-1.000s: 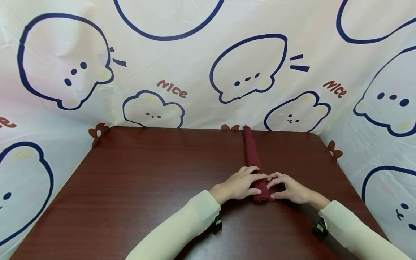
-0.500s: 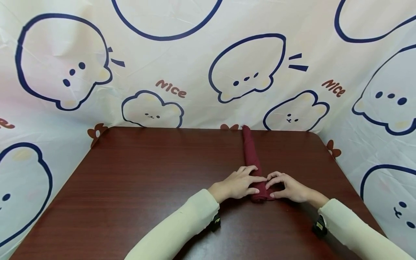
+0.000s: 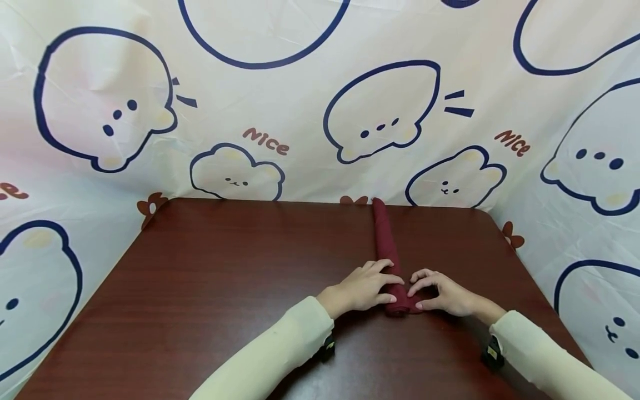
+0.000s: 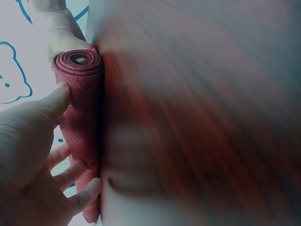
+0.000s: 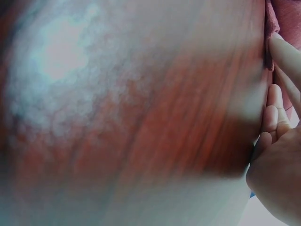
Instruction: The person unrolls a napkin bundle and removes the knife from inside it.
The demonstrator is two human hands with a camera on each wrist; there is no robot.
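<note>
A rolled-up dark red cloth [image 3: 386, 239] lies lengthwise on the brown table, its coiled end [image 4: 79, 61] toward me. My left hand [image 3: 361, 286] rests on the near part of the roll, fingers spread across it and thumb on its side close to the end. On the right, a short flap [image 3: 414, 303] of the cloth sticks out from under the roll. My right hand [image 3: 447, 294] pinches this flap between thumb and index finger. The right wrist view catches only a strip of the cloth [image 5: 271, 28] at its edge, by the fingertips.
The brown wood-grain table [image 3: 240, 266] stretches away on both sides of the roll. A white sheet [image 3: 300, 111] with cartoon drawings hangs behind the table and along its sides. The roll's far end reaches the table's back edge.
My left hand has drawn slightly left along with the near end of the roll, and its index finger now stands apart from my right hand. The view has tilted a little.
</note>
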